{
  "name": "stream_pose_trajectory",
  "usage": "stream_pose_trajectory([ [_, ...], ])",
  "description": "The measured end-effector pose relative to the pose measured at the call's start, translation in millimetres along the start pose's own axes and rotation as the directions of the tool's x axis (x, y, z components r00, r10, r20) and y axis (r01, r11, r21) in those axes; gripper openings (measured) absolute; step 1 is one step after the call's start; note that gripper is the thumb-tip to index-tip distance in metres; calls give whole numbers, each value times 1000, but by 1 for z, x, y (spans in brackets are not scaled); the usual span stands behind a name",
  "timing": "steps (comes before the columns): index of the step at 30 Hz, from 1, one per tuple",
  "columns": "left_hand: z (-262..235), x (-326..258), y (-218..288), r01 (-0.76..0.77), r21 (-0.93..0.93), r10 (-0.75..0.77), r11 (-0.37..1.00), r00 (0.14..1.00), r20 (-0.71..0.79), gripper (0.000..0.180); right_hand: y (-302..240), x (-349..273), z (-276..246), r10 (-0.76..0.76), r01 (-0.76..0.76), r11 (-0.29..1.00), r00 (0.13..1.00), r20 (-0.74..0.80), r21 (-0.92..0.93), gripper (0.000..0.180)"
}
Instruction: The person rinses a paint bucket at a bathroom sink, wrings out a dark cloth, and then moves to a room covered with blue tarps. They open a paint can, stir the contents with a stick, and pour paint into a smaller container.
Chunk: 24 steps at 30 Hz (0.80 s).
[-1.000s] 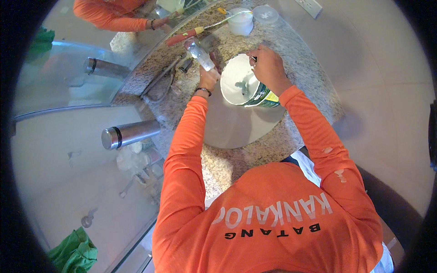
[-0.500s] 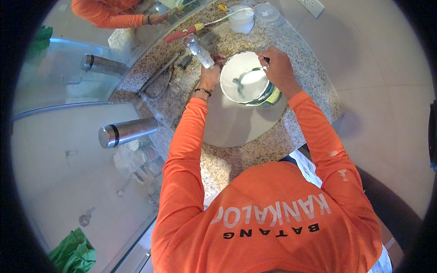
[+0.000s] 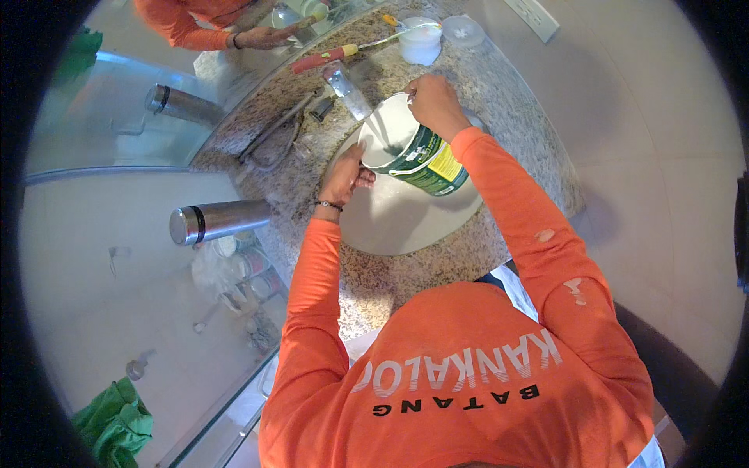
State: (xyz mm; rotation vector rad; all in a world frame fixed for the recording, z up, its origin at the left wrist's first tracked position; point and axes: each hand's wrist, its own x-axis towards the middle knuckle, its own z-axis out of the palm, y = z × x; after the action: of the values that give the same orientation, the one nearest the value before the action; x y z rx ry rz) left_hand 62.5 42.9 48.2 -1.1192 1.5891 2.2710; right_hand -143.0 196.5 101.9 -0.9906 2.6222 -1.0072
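Observation:
A green plastic bucket (image 3: 425, 168) with a white inside and a yellow label is tilted over the sink basin (image 3: 413, 230), its mouth facing the faucet (image 3: 349, 92). My right hand (image 3: 438, 105) is closed on the far right part of its rim. At the left rim, my left hand (image 3: 343, 178) has its thumb up by the edge and its fingers curled against the side. A grey streak shows inside the bucket below the faucet tip; whether it is water or residue I cannot tell. The bucket's bottom inside is hidden.
On the granite counter (image 3: 527, 132) lie a paint roller handle (image 3: 324, 59), red and yellow, a white tub (image 3: 421, 43) and a clear lid (image 3: 463, 31). A hose (image 3: 273, 129) runs beside the faucet. A mirror and a glass panel with a metal cylinder (image 3: 218, 222) stand left.
The bucket has tipped toward the faucet, showing more of its labelled side. My left hand moved down along the rim. The dark-handled tool at my right hand no longer shows.

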Motion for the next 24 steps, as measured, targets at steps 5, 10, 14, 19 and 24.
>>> stream_pose_trajectory([
  [5,-15,-33,-8,-91,265,147,960,969,-199,36,-11,-5,18,33,-43,996,992,125,82,20],
  [10,-20,-49,21,-95,549,240,831,950,-199,31,46,-24,61,158,-224,918,964,214,328,25],
  [14,-13,-44,25,-128,683,366,719,906,-215,33,50,-20,63,147,-216,922,963,227,320,27],
  [19,-23,-42,9,-286,868,592,407,806,-12,27,21,-27,35,243,-345,890,912,332,296,32],
  [24,6,-41,10,-119,685,377,719,895,-239,31,20,-30,2,268,-395,841,897,350,369,39],
])
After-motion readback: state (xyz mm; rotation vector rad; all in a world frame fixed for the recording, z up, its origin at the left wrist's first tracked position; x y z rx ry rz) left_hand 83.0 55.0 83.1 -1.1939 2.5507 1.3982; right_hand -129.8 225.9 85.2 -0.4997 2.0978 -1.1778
